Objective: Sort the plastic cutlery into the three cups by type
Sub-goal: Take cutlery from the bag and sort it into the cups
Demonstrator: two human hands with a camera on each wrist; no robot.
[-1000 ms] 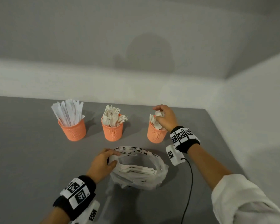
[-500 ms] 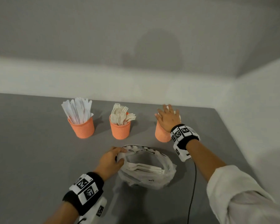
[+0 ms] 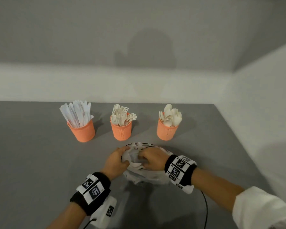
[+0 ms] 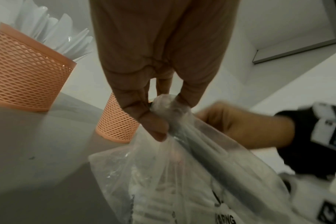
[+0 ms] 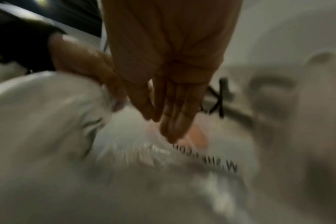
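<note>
Three orange mesh cups stand in a row: the knife cup (image 3: 82, 131) on the left, the fork cup (image 3: 121, 132) in the middle, the spoon cup (image 3: 166, 132) on the right. In front of them lies a clear plastic bag (image 3: 149, 178) with white cutlery (image 4: 163, 189) dimly showing inside. My left hand (image 3: 121, 157) pinches the bag's rolled rim (image 4: 163, 104) and holds it up. My right hand (image 3: 145, 158) reaches into the bag's mouth, its fingers (image 5: 173, 121) straight and together, with nothing seen in them. That view is blurred.
The grey table (image 3: 31, 162) ends at a right edge just beyond the spoon cup, with a pale wall behind and to the right. A black cable (image 3: 205, 205) runs from my right wrist toward me. The knife cup (image 4: 27, 75) and fork cup (image 4: 115, 125) stand close behind my left hand.
My right hand has left the spoon cup and come back down to the bag's opening. The spoons stay in the cup. My left hand still holds the rim.
</note>
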